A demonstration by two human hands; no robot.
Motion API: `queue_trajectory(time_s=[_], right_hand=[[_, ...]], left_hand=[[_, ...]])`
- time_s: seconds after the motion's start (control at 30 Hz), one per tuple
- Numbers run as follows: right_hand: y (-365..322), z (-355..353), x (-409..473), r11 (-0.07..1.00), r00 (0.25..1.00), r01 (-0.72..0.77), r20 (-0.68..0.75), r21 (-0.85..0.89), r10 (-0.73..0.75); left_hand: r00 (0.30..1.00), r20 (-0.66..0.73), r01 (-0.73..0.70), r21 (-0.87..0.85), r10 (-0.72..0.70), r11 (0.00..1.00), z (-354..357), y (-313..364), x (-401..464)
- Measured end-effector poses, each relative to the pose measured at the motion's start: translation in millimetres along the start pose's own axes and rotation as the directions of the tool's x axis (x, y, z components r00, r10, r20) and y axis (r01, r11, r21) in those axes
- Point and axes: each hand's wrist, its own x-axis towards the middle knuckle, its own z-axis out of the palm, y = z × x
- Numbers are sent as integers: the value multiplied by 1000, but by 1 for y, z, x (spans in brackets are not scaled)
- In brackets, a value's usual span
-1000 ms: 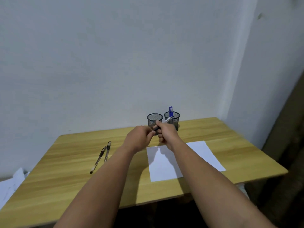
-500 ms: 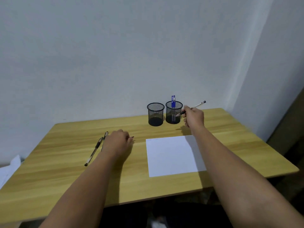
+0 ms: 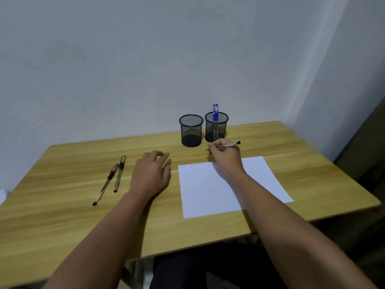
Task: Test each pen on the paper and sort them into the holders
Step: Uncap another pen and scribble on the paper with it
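Note:
My right hand [image 3: 225, 158] grips a clear pen [image 3: 229, 145] with a black end, held just above the far edge of the white paper [image 3: 210, 190]. My left hand [image 3: 151, 174] rests flat on the wooden table, fingers relaxed, left of the paper. Two dark pens [image 3: 113, 178] lie side by side further left. Two black mesh holders stand at the back: the left holder [image 3: 191, 130] looks empty, the right holder [image 3: 216, 127] has blue-capped pens [image 3: 215, 112] standing in it.
The wooden table [image 3: 312, 174] ends at a front edge near my body and a right edge near a corner of grey walls. A scrap of white paper [image 3: 2, 195] shows at the far left edge.
My hands separated from in front of the holders. My left hand went down to the table and spread flat. My right hand brought the pen down from beside the right holder toward the paper's top edge.

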Motion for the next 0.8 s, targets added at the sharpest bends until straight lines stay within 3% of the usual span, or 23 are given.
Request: queue_trajectory(time_s=[0.07, 0.17, 0.33, 0.53, 0.7, 0.8], right_hand=[[2, 1, -1, 998, 998, 44, 48, -38, -42], [13, 2, -3, 996, 995, 30, 99, -83, -22], [16, 0, -9, 987, 994, 38, 110, -155, -21], [13, -1, -8, 997, 994, -30, 101, -71, 38], [15, -3, -7, 998, 999, -46, -17, -47, 46], [12, -10, 0, 998, 998, -60, 5, -37, 60]], left_hand=[[995, 6, -94, -146, 95, 985, 2, 14, -2], [986, 76, -126, -259, 150, 958, 5, 35, -6], [983, 129, -94, -277, 134, 956, 9, 41, -11], [978, 161, -77, -304, 130, 950, 11, 40, -11], [979, 164, -57, -330, 117, 942, 18, 37, -12], [980, 169, -38, -344, 102, 938, 18, 36, -11]])
